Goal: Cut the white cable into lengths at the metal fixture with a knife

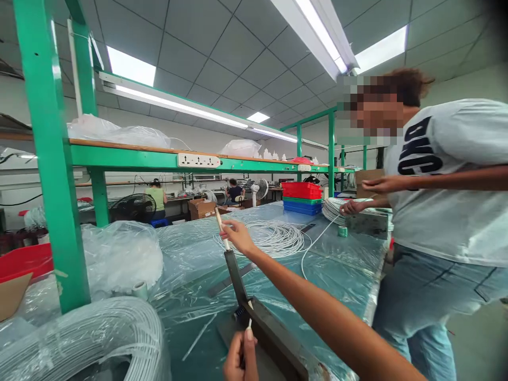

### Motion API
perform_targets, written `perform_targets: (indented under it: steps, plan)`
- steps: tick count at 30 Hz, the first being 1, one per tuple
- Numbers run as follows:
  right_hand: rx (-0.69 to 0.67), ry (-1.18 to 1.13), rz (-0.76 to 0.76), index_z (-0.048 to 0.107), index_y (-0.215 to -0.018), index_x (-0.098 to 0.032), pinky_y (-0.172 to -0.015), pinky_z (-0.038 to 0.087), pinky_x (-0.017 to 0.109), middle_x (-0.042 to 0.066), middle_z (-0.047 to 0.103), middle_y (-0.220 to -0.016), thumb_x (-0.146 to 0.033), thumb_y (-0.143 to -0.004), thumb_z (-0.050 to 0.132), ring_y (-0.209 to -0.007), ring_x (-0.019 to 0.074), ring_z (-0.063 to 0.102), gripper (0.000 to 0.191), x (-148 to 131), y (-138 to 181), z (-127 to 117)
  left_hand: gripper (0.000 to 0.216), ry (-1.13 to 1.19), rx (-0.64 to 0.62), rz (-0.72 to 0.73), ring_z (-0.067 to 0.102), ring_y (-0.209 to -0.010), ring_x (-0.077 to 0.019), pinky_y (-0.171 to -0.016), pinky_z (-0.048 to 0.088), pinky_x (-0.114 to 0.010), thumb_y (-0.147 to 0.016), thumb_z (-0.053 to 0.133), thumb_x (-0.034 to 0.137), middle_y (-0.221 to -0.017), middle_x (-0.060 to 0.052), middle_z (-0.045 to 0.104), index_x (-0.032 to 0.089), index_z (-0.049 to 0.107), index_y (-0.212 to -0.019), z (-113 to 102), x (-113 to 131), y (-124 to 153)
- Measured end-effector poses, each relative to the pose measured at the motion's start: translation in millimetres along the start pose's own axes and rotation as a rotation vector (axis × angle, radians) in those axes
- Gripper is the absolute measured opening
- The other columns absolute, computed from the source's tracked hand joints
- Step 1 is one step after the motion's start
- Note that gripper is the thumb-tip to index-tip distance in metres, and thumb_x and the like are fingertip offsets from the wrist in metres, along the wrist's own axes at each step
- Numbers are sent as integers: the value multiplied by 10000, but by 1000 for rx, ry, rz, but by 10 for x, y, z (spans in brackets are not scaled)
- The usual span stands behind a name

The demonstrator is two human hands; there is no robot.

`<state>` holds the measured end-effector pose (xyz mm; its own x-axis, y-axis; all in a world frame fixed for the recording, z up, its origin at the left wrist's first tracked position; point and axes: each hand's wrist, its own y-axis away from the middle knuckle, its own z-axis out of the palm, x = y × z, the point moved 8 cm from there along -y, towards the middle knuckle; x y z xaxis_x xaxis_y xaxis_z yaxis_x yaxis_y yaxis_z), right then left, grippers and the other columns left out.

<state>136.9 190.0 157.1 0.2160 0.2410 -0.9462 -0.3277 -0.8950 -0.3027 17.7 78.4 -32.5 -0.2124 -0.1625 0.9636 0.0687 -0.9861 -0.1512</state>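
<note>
Workbench (349, 275) under plastic sheeting; loose white cable coil (273, 238) beyond. Black lever cutter (254, 312) stands centre. Right hand (238, 235) pinches its raised handle tip. Left hand (240, 362) pinches a thin white cable end (250, 321) at the blade: light, limp, best gripped close to the end.

A plastic-covered green table (349, 286) carries white cable coils (273, 238), stacked crates (302, 197), tape roll (139, 290).

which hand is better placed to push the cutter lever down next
Right, most likely: the right hand has its grip on the raised lever handle of the cutter, while the left hand pinches the white wire at its base.
</note>
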Motion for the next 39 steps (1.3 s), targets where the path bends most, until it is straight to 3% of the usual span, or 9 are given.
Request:
perform_targets:
  steps: [6, 10, 15, 19, 21, 24, 27, 32, 39]
  plan:
    - [-295, 43, 54, 591, -788, -142, -450, 388, 217, -29, 558, -465, -327, -711, 541, -394, 89, 474, 207, 163, 1230, -259, 622, 152, 48, -4, 479, -566, -140, -575, 428, -252, -616, 486, 809, -556, 5, 521, 194, 579, -619, -106, 187, -3]
    - [-585, 79, 236, 546, -1138, -164, -471, 404, 186, -21, 598, -636, -446, -753, 572, -452, 64, 509, 478, 428, 2009, -142, 590, 210, 20, 76, 552, -769, -182, -703, 468, -263, -637, 511, 779, -743, -43, 569, 197, 611, -621, -38, 500, 132]
    - [-401, -8, 124, 651, -939, -163, -649, 454, 233, 26, 594, -748, -664, -724, 557, -657, 108, 523, 553, 358, 2256, -105, 572, 110, -9, 144, 515, -1068, -240, -873, 443, -292, -651, 543, 743, -1147, -95, 512, 204, 728, -696, 84, 809, 324]
    - [-277, -57, 137, 602, -693, -150, -543, 408, 230, 7, 563, -633, -710, -684, 559, -539, 96, 493, 561, 351, 2193, -245, 543, 56, -245, 157, 583, -975, -215, -800, 481, -277, -690, 565, 666, -1167, -108, 581, 220, 722, -957, 205, 932, 383]
    - [-194, -106, 169, 570, -687, -151, -471, 354, 220, -26, 513, -516, -708, -688, 550, -430, 79, 446, 557, 363, 2079, -485, 539, -132, -382, 213, 606, -776, -187, -765, 486, -294, -702, 621, 511, -980, -77, 683, 243, 630, -1170, 206, 963, 393]
    - [5, -203, 165, 534, -688, -154, -422, 274, 183, -73, 423, -431, -642, -688, 603, -376, 46, 356, 493, 380, 1855, -1057, 398, -561, -486, 369, 594, -634, -203, -744, 451, -335, -672, 623, 256, -702, -25, 715, 282, 691, -1063, 102, 986, 345]
    - [213, -372, 251, 466, -675, -168, -401, 195, 151, -107, 327, -418, -445, -792, 586, -359, 18, 253, 325, 541, 1702, -1631, 329, -871, -442, 461, 657, -798, -260, -780, 436, -365, -761, 470, 191, -894, -47, 757, 287, 717, -956, -85, 1048, 182]
    - [459, -476, 365, 380, -657, -188, -395, 176, 133, -120, 238, -396, -242, -936, 322, -328, 19, 209, 290, 834, 1615, -2314, 402, -1219, -416, 300, 660, -978, -291, -850, 436, -387, -855, 337, 193, -1021, -66, 743, 278, 648, -1095, -404, 1125, -143]
    - [629, -457, 338, 352, -657, -197, -422, 185, 88, -137, 256, -410, -161, -899, 395, -312, -37, 261, 249, 973, 1644, -2950, 388, -1317, -345, 173, 655, -966, -316, -788, 415, -361, -879, 327, 275, -997, -59, 748, 284, 596, -1158, -796, 1262, -340]
